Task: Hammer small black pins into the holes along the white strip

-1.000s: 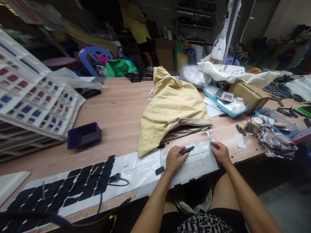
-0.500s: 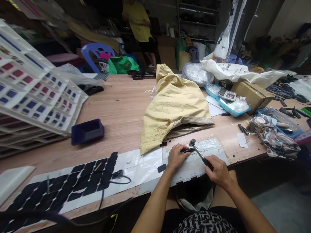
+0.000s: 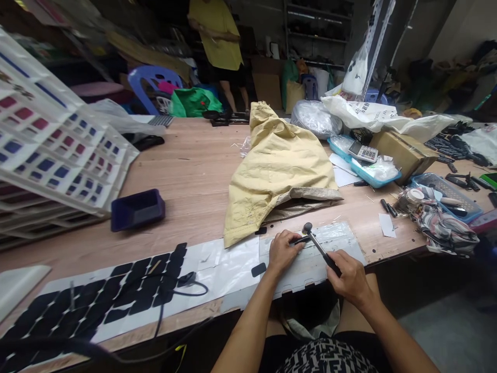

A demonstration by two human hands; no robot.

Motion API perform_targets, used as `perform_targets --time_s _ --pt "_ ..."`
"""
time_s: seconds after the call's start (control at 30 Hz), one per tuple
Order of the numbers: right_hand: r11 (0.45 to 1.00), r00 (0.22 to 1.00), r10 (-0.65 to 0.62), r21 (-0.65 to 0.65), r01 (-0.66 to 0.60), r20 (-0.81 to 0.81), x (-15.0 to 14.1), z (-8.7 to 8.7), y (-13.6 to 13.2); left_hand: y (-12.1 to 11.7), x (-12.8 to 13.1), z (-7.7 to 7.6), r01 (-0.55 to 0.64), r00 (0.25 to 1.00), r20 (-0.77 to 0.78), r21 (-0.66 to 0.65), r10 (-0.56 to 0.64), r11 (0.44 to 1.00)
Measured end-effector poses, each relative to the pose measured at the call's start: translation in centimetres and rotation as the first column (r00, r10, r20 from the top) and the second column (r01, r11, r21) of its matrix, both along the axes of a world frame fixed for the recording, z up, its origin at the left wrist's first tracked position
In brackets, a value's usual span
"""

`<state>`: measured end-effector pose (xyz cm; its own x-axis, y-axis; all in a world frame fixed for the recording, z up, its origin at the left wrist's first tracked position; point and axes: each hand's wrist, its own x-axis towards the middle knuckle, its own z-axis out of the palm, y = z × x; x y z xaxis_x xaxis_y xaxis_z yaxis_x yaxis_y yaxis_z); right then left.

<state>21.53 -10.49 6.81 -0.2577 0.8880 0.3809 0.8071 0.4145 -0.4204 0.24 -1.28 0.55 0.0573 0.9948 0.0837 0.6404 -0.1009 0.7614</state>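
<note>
My right hand (image 3: 347, 274) is closed round the black grip of a small hammer (image 3: 319, 248). The hammer's head lies just over a slim black piece (image 3: 300, 240); I cannot tell whether they touch. Pinched in the fingers of my left hand (image 3: 283, 251), that black piece is held against a grey-white board (image 3: 326, 259) at the table's front edge. A dark rounded patch (image 3: 258, 269) lies on the board's left part, close to my left wrist.
A yellow sack (image 3: 283, 171) lies beyond my hands. To the left are a purple tray (image 3: 137, 210), a white basket (image 3: 66, 140) and rows of black pieces (image 3: 140, 290) crossed by a cable. Blue trays (image 3: 376, 176) sit at right. A person in yellow (image 3: 217, 36) stands behind.
Both hands and the hammer stay in almost the same place. The person in yellow at the back has come slightly nearer.
</note>
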Motion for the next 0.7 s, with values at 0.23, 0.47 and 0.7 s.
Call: perform_targets --time_s 0.23,0.47,0.7 --pt "0.999 0.999 -0.008 -0.041 0.010 0.054 0.5 -1.6 -0.5 -0.1 0.1 -0.1 -0.006 1.000 -0.026 0.003 0.006 1.000" --pt "0.970 0.970 -0.228 -0.110 0.218 -0.089 2.8 -1.4 2.2 0.2 -0.3 -0.2 0.024 1.000 0.003 0.033 -0.024 0.999" --pt "0.908 0.919 -0.392 -0.146 0.393 0.031 5.3 -2.3 5.6 -7.5 -0.4 1.9 0.251 0.947 0.184 0.094 -0.265 0.963"
